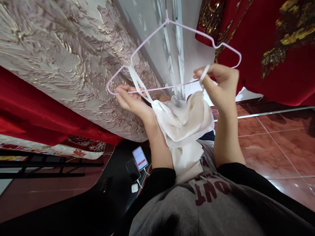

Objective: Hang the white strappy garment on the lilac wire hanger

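Note:
A thin pale pink hanger (pixel 172 31) is held up in front of me. My left hand (pixel 130 100) grips its lower bar near the left corner, where one white strap is looped over the hanger's left notch. My right hand (pixel 218 83) pinches the other strap (pixel 204 73) of a white sheer garment (pixel 183 121), close to the hanger's right end. The garment hangs bunched between my forearms, down onto my grey sweatshirt.
A silver-pink embroidered fabric (pixel 61 59) fills the upper left, with red cloth (pixel 29 108) beside it. A red and gold garment (pixel 275 46) hangs at upper right. A lit phone (pixel 140 158) with a charger lies on a black surface (pixel 108 196). Red tiled floor (pixel 275 137) lies to the right.

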The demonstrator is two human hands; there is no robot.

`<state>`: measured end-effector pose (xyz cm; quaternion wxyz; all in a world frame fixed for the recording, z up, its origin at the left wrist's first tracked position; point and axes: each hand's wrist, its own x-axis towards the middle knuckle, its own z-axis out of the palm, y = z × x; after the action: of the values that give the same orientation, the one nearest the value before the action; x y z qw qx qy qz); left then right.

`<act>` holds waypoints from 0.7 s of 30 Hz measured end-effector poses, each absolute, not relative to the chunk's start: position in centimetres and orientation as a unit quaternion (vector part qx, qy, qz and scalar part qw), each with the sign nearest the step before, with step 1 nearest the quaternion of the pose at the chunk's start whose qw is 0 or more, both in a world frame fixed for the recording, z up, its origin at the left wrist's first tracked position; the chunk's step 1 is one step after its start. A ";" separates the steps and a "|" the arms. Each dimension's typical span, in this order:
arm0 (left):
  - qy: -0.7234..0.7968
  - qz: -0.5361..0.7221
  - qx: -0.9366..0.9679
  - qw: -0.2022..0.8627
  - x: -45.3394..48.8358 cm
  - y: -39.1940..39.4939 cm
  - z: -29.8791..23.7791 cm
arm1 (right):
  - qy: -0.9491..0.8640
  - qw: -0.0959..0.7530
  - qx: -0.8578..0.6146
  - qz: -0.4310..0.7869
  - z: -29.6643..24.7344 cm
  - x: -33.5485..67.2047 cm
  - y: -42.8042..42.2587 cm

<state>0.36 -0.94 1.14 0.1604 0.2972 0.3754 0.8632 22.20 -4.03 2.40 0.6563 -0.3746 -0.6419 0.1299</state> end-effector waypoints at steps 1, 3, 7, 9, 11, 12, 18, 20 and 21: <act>0.387 0.854 0.308 0.164 0.1 -1.0 1.2 | -0.607 0.697 -0.363 0.113 2.2 22.6 -3.5; 0.391 0.846 0.324 0.163 -0.5 -1.2 1.2 | -0.509 0.789 -0.340 0.057 1.7 23.8 -2.2; 0.353 0.864 0.310 0.182 -0.8 -1.3 1.5 | -0.364 0.874 -0.321 -0.033 0.8 27.1 0.2; 0.333 0.876 0.293 0.189 -0.7 -1.2 1.7 | -0.394 0.857 -0.333 0.002 0.9 28.2 0.5; 0.310 0.885 0.288 0.195 -0.7 -0.8 1.8 | -0.459 0.814 -0.352 0.047 1.4 28.6 0.1; 0.298 0.889 0.285 0.197 -0.8 -0.7 1.8 | -0.489 0.792 -0.360 0.060 1.9 28.5 -0.2; 0.274 0.899 0.265 0.217 -1.4 0.1 1.6 | -0.618 0.663 -0.417 0.067 6.5 27.3 -1.9; 0.277 0.895 0.265 0.230 -1.3 0.0 1.6 | -0.652 0.642 -0.398 0.069 7.6 26.6 -1.7; 0.277 0.893 0.265 0.235 -1.2 -0.1 1.7 | -0.667 0.637 -0.382 0.063 8.0 26.1 -1.5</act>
<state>-1.19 -0.09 1.66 0.2352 0.2655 0.2768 0.8931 26.14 -1.52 7.99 0.6367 -0.3821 -0.6668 0.0631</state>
